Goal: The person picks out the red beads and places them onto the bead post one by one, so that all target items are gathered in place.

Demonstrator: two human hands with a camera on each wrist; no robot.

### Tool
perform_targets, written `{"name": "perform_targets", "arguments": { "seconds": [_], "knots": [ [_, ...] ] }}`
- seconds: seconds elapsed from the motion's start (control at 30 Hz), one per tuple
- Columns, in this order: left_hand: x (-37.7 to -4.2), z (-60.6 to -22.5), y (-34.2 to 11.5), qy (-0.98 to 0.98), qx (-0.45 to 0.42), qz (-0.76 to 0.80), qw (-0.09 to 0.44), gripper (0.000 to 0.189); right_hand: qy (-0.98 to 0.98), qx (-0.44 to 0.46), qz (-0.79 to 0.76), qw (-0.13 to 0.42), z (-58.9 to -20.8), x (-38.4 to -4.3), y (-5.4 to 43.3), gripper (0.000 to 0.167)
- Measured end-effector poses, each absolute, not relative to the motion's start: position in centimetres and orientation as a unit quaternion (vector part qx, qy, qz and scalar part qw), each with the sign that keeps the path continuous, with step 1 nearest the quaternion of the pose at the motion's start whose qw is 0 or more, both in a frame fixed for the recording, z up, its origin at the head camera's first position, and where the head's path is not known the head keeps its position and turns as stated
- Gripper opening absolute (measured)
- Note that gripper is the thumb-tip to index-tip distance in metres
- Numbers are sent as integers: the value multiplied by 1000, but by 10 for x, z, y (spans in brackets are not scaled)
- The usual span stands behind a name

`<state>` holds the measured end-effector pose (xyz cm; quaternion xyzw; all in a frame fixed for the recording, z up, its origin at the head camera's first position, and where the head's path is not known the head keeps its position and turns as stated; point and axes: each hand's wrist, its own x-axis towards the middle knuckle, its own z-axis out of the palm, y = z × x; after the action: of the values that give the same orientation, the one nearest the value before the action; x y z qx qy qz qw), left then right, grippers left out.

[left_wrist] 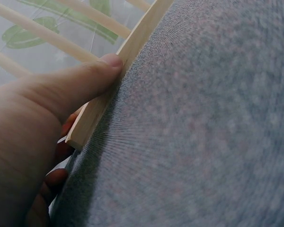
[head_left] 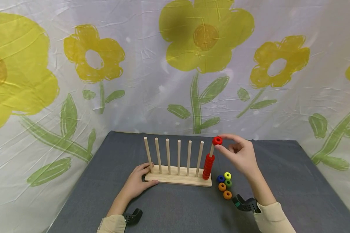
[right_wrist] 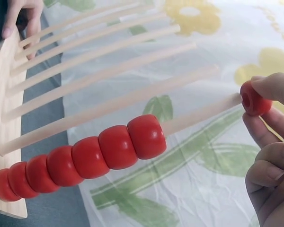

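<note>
My right hand (head_left: 242,156) pinches a red bead (right_wrist: 258,100) between thumb and fingers, right at the tip of the rightmost peg (right_wrist: 199,115). In the right wrist view the bead's hole faces that tip. Lower on the same peg sits a stack of red beads (head_left: 208,166), reaching down to the wooden base (head_left: 178,178). Several other upright pegs on the base are bare. At the base's left end my left hand (head_left: 137,182) grips it, the thumb (left_wrist: 97,78) along the front edge and the fingers partly hidden behind.
Right of the base lie loose beads: a yellow bead (head_left: 227,175), a blue bead (head_left: 220,179), a green bead (head_left: 228,183) and two orange beads (head_left: 222,187). A dark grey cloth (head_left: 175,210) covers the table. Behind it hangs a flower-printed curtain (head_left: 145,81).
</note>
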<state>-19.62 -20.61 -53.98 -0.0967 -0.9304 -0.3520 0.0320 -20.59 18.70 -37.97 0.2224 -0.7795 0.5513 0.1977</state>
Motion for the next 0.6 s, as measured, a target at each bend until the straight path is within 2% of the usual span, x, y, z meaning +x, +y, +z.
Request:
{"name": "perform_targets", "arguments": {
  "seconds": [0.6],
  "knots": [
    [-197,-540,-207,-928,-99,-357,29,75,-786,221,546,186,-382,-208,183,31]
  ]
}}
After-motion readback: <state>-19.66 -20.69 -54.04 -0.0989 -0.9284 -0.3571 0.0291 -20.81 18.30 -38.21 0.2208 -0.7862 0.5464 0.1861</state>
